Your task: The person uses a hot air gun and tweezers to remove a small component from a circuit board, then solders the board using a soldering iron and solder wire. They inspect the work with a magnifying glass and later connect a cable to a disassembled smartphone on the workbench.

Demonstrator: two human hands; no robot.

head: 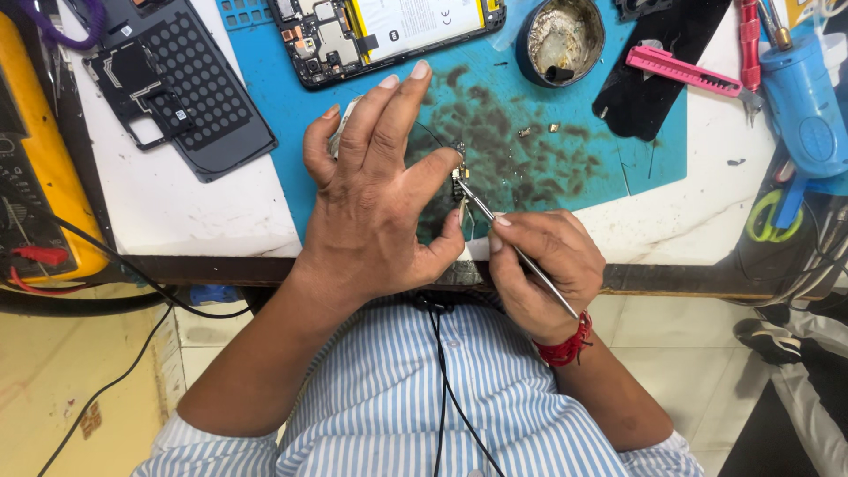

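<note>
My left hand (380,190) rests palm down on the blue work mat (274,97), its index finger and thumb pinching a small circuit part (459,172) near the table's front edge. My right hand (539,269) grips thin metal tweezers (512,247) whose tip touches that small part. An opened phone (389,31) with exposed board and battery lies at the far side of the mat, beyond my left fingers.
A dark phone back cover (190,88) lies left on the white table. A yellow meter (40,150) stands far left. A round tin (561,40), a pink tool (680,71), a black panel (654,71) and a blue tool (804,97) sit right.
</note>
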